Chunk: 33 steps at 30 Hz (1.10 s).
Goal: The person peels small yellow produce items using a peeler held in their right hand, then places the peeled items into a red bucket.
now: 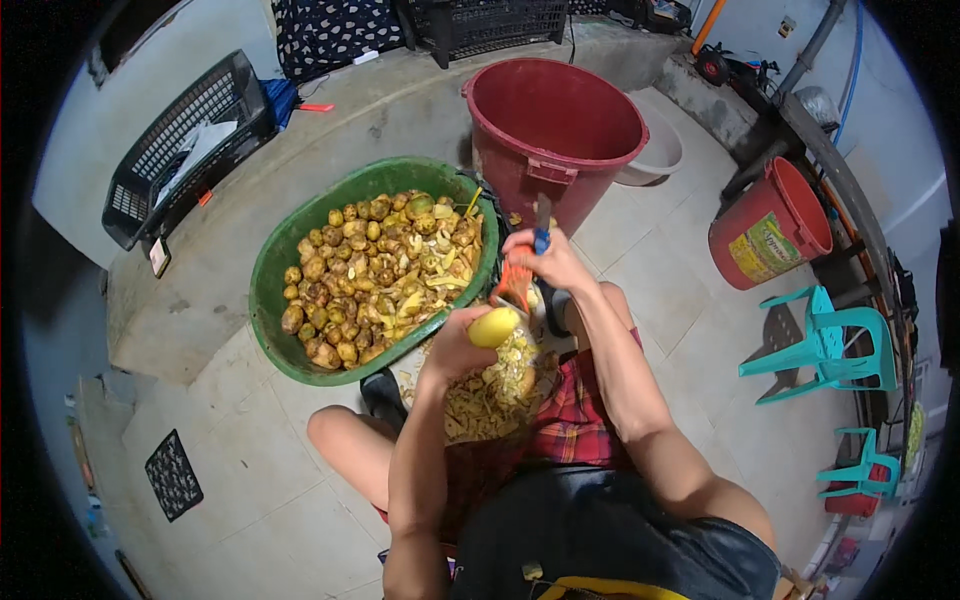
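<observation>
My left hand [458,346] is closed around a peeled yellow potato [493,327], held over my lap. Just beyond it, my right hand [552,264] grips an orange-handled peeler [513,285], whose head is close to the potato. A knife with a blue handle [542,241] also shows at the right hand, its blade pointing away from me; how the fingers hold it is partly hidden. Below both hands lies a heap of potato peelings [490,400] between my legs. A large green tub [262,310] at the left front holds unpeeled potatoes [345,270] and loose peels.
Close behind the green tub stands a big dark red bin [500,130], with a pale basin [660,150] beside it. Rightward are a red bucket [735,230] and teal plastic chairs [830,345]. A black crate [185,150] and phone [159,257] sit on the concrete ledge [350,125].
</observation>
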Motion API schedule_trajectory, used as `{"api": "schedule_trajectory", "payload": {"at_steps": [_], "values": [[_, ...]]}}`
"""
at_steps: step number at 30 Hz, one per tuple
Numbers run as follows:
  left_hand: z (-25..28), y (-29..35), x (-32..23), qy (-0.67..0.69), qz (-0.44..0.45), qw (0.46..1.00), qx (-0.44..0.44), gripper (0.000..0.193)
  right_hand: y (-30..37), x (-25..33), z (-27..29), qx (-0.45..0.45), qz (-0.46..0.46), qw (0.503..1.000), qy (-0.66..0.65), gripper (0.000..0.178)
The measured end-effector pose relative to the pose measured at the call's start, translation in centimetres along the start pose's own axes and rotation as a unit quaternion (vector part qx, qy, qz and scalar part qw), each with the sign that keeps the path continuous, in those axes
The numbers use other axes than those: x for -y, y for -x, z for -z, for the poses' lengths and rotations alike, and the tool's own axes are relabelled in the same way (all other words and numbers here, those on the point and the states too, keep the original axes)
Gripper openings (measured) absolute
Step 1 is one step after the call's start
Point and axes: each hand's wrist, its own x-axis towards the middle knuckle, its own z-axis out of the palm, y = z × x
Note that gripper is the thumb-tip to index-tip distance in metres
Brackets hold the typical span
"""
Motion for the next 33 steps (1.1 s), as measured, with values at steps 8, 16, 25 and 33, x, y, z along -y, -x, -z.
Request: {"api": "schedule_trajectory", "payload": {"at_steps": [8,16,25,33], "values": [[0.1,0.0,0.6,0.019,0.059,0.998,0.013,0.022,0.0,-0.2,0.4,-0.018,0.021,1.000,0.013,0.014],[-0.3,0.1,0.6,0.014,0.072,0.997,0.002,0.023,-0.6,0.8,1.0,0.001,-0.023,0.997,0.076,0.019],[-1.1,0.1,0.7,0.117,0.058,0.991,0.015,0.031,-0.5,0.8,1.8,-0.039,-0.010,0.997,0.068,0.015],[-1.1,0.5,2.7,0.289,0.113,0.951,0.007,0.033,0.0,1.0,0.7,-0.081,0.017,0.996,0.028,0.015]]}}
